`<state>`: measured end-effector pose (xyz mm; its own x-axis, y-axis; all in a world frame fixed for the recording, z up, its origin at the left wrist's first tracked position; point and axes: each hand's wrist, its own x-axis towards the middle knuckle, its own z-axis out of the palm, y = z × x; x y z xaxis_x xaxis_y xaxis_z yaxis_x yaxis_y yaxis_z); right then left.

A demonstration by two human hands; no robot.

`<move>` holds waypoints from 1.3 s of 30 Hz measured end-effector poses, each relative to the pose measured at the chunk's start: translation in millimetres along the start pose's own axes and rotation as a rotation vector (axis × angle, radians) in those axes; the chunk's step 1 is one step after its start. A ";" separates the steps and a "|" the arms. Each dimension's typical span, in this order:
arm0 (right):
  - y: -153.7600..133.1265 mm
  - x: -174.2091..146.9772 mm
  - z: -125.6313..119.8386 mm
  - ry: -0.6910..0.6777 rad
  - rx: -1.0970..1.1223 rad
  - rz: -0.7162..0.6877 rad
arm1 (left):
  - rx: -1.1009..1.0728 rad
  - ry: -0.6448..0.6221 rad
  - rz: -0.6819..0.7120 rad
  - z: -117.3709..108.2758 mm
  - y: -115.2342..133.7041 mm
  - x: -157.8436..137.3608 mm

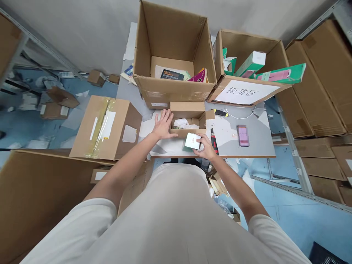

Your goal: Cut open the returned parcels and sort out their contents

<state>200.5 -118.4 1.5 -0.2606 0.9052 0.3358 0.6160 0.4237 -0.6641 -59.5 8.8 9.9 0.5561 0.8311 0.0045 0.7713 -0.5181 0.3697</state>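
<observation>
My left hand (163, 124) lies with its fingers spread against the left end of a small open cardboard box (188, 132). Crumpled white paper (184, 124) sits inside that box, whose back flap stands up. In my right hand (205, 147) is a small white carton (192, 141), gripped at its right side near the table's front edge. Its top face carries small markings too fine to read. Just right of that hand lies a red and black utility knife (214, 141).
Behind stand a large open carton (176, 88) with books and another carton (249, 90) with green boxes. A taped carton (106, 128) is at left. A yellow and black cutter (221, 113) and a pink blurred item (243, 135) lie on the table (258, 146).
</observation>
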 end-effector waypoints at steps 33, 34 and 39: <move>-29.2 33.4 -37.4 -0.384 0.021 0.108 | -0.737 0.083 -0.111 35.5 94.8 -56.0; -29.5 35.8 -36.6 -0.417 -0.002 0.090 | -0.716 0.054 -0.055 31.4 94.3 -54.6; -37.7 36.9 -30.8 -0.590 -0.284 0.037 | -0.708 -0.023 0.064 32.1 85.8 -52.2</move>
<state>190.6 -102.0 59.5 -0.5498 0.8198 -0.1602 0.7837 0.4399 -0.4386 -12.4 -85.5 11.6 0.6057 0.7952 0.0299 0.3549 -0.3036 0.8842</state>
